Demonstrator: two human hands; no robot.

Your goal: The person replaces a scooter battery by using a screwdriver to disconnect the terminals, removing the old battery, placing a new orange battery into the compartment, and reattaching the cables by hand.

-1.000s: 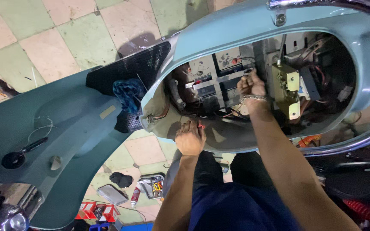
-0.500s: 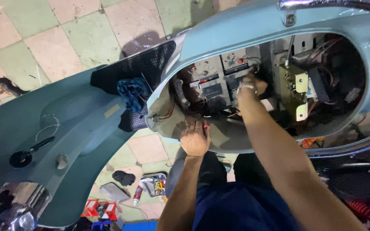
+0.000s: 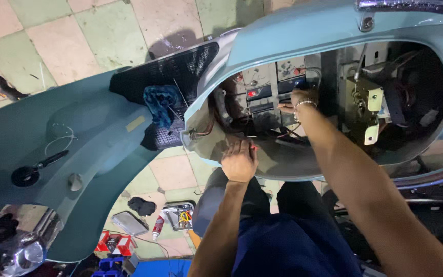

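I look down on a light blue scooter body (image 3: pixel 303 31) with its seat compartment (image 3: pixel 334 102) open. My right hand (image 3: pixel 297 100), a metal bracelet on the wrist, reaches deep inside among grey battery-like blocks and wires; what the fingers hold is hidden. My left hand (image 3: pixel 239 161) rests on the compartment's near rim, fingers curled over the edge next to thin wires. A brass-coloured bracket (image 3: pixel 367 107) stands to the right of my right hand.
A blue rag (image 3: pixel 160 104) lies on the black footboard (image 3: pixel 175 72). The front shield (image 3: pixel 52 154) stretches left with a black key-like tool (image 3: pixel 29 172). Small tools, a tube and red boxes (image 3: pixel 165 223) lie on the tiled floor (image 3: pixel 78 31) below.
My right hand has pushed left and deeper into the compartment, away from the brass bracket. My left hand stays on the rim. The view has shifted slightly right.
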